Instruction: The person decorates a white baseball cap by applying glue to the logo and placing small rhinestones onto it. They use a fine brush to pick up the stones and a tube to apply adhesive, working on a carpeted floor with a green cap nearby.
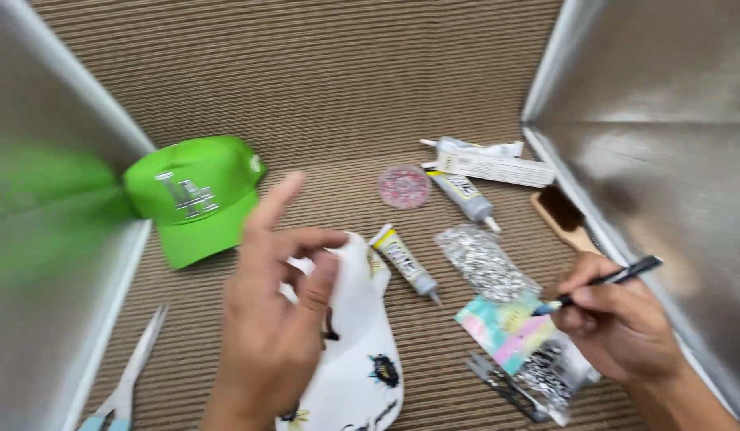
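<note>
On the brown ribbed worktop [322, 88], the left hand [278, 319] pinches the edge of a white fabric cap with small printed motifs [362, 359] between thumb and bent fingers, the index finger pointing up. The right hand [617, 319] is closed around a slim black pen-like tool [605, 279], its tip resting just above a pastel multicoloured card [505, 327]. Near the card lie a clear bag of silver rhinestones [483, 259] and a pair of dark tweezers [501, 383]. A bright green baseball cap with a sparkling emblem [198, 195] sits at the left, well apart. Two grey glue tubes [406, 263] lie between the caps and the bag, a round pink container [405, 187] behind them. White-handled scissors [126, 383] lie at the lower left.
</note>
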